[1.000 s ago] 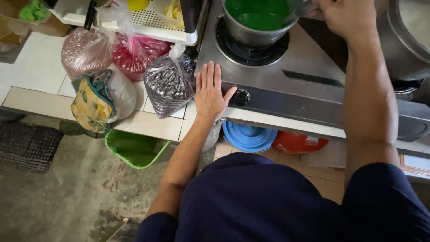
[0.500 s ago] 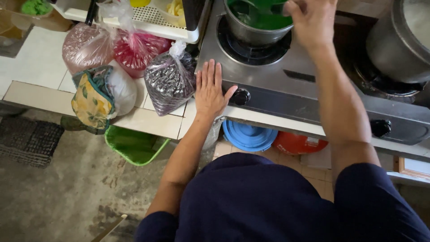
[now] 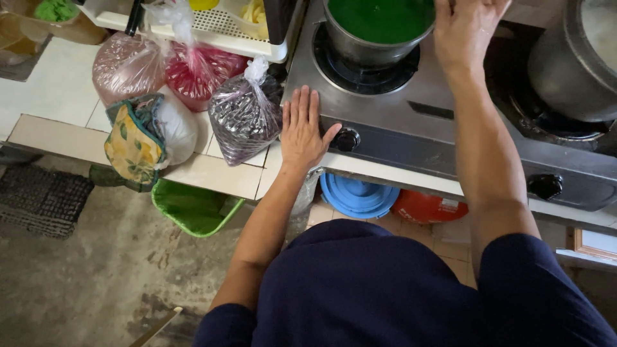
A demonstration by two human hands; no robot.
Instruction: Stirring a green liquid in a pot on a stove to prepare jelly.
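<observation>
Head view: the left hand (image 3: pixel 301 132) lies flat, palm down, fingers spread and straight, on the front left corner of the steel gas stove (image 3: pixel 411 112), holding nothing. It has stayed in that spot since the earlier frames. A black burner knob (image 3: pixel 347 139) sits just at its 3 o'clock, and a knotted bag of dark grains (image 3: pixel 243 117) at its 9 o'clock, nearly touching the little finger.

The right hand (image 3: pixel 466 29) is at the right rim of the metal pot (image 3: pixel 373 32) of green liquid, which stands on the left burner at 12 o'clock from the left hand. The fingertips run past the top edge, so whether they grip the rim cannot be told. Compared with half a second ago, the pot and hand sit nearer the top edge and look larger, as the camera has shifted.

A big grey pot (image 3: pixel 578 61) stands on the right burner at 3 o'clock. Pink bags (image 3: pixel 164 67) and a flowered cloth (image 3: pixel 134 144) lie on the tiled counter (image 3: pixel 58 90) at 9 o'clock.
</observation>
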